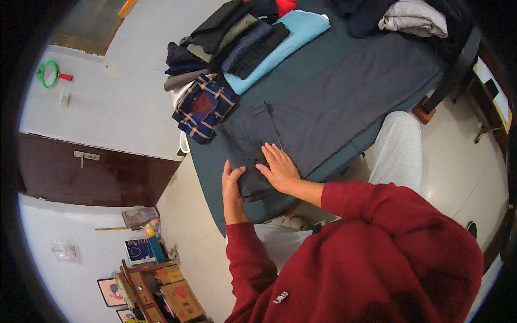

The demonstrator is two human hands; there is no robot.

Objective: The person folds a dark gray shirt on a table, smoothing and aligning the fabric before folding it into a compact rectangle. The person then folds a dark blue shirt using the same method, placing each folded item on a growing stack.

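A pair of dark grey trousers (323,105) lies spread lengthwise over a dark teal bed sheet (319,52). My right hand (278,167) rests palm down on the near end of the trousers, fingers extended beside a seam. At the trousers' left edge is my left hand (232,185), its thumb over the cloth and apart from the upright fingers. No fold of fabric shows pinched in either hand. The underside of the left fingers is hidden.
Folded dark garments (242,44), a light blue cloth (278,50) and a navy checked fabric item (206,107) line the bed's far left side. A light grey folded garment (416,18) sits at top right, near a dark bedpost (452,72). Cardboard boxes (181,298) stand at lower left.
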